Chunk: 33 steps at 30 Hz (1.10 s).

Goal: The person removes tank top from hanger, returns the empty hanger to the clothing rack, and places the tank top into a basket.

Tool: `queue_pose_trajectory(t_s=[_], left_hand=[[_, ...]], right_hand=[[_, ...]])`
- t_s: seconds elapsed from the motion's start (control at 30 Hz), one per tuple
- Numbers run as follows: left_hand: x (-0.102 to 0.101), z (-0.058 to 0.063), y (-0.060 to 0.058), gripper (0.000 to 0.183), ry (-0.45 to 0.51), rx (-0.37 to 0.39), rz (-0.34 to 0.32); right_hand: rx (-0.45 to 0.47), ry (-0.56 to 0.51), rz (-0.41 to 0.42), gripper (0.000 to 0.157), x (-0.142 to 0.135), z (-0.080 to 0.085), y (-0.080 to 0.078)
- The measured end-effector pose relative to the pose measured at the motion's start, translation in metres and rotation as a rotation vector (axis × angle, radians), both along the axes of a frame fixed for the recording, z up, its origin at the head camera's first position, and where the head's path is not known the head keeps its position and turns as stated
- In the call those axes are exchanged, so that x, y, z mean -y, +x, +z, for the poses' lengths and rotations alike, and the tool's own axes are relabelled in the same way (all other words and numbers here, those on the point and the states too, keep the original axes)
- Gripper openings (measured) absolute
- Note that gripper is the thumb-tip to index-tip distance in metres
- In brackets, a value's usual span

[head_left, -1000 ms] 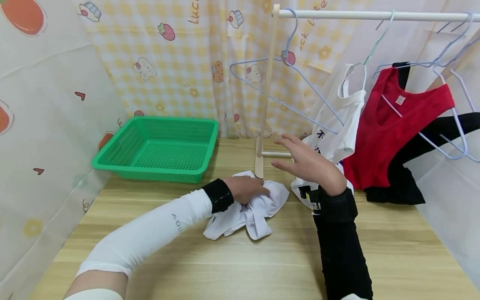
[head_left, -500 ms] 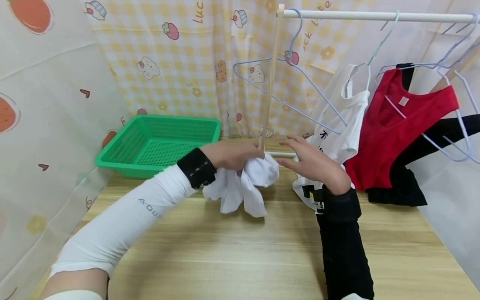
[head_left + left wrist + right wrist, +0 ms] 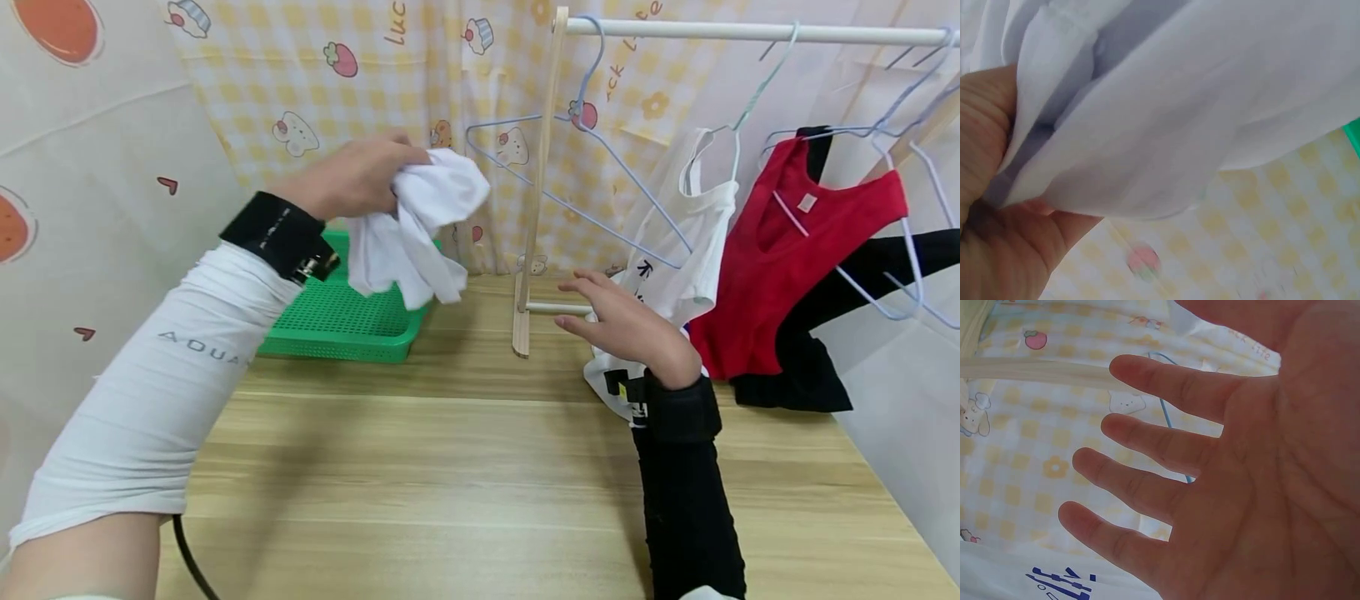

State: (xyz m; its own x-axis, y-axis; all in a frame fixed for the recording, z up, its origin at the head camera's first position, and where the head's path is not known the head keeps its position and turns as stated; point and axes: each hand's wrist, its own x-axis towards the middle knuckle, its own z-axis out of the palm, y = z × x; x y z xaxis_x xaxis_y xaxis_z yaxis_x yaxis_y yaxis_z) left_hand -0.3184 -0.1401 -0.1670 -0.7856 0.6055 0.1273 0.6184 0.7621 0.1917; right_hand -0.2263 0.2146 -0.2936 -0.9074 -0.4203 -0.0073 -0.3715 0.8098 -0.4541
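Note:
My left hand (image 3: 360,179) grips a bunched white cloth garment (image 3: 420,233) and holds it up in the air, overlapping the right part of the green basket (image 3: 337,321) in the head view. Up close in the left wrist view, the folds of the white garment (image 3: 1166,119) hang from between thumb and fingers. My right hand (image 3: 626,325) is held out with fingers spread and nothing in it, in front of the hanging white top (image 3: 671,250). The right wrist view shows the bare palm and straight fingers (image 3: 1154,437).
A clothes rack with a white rail (image 3: 675,31) and wooden post (image 3: 542,167) stands at the right. A bare blue hanger (image 3: 633,183), a red tank top (image 3: 795,250) and a black garment (image 3: 817,350) hang from it. A patterned curtain (image 3: 360,100) lies behind.
My left hand has lifted the white garment off the table and carried it up and left, toward the basket. The right hand has stayed nearly still.

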Motion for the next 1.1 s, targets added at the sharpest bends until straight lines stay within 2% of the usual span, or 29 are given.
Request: queue_pose_trajectory(t_s=[0.1,0.17,0.27,0.37,0.57,0.83,0.97,1.1], left_hand=[[0.028,0.001,-0.008,0.061,-0.014,-0.067,0.072],[0.047,-0.004,-0.015,0.059,-0.017,-0.092,0.107],[0.073,-0.016,-0.023,0.058,-0.039,-0.100,0.163],[0.096,-0.036,-0.030,0.055,-0.067,-0.091,0.210],[0.135,-0.076,-0.039,0.054,-0.091,-0.021,0.304],[0.173,-0.121,-0.045,0.043,-0.159,0.076,0.420],[0.187,-0.137,-0.048,0.038,-0.190,0.117,0.445],[0.195,-0.146,-0.049,0.046,-0.153,0.221,0.482]], right_hand=[[-0.001,-0.005,0.001,0.060,-0.001,0.000,0.001],[-0.002,-0.006,0.000,0.060,-0.001,0.001,0.001],[-0.005,-0.006,-0.005,0.059,-0.002,0.001,0.002],[-0.006,0.001,-0.004,0.059,-0.002,0.000,0.002],[0.003,0.004,-0.002,0.059,-0.001,-0.002,0.001],[-0.002,0.000,0.003,0.058,-0.002,-0.002,0.000],[-0.002,-0.002,0.003,0.058,-0.001,-0.001,0.000],[-0.001,-0.003,0.007,0.058,-0.001,-0.001,0.000]])
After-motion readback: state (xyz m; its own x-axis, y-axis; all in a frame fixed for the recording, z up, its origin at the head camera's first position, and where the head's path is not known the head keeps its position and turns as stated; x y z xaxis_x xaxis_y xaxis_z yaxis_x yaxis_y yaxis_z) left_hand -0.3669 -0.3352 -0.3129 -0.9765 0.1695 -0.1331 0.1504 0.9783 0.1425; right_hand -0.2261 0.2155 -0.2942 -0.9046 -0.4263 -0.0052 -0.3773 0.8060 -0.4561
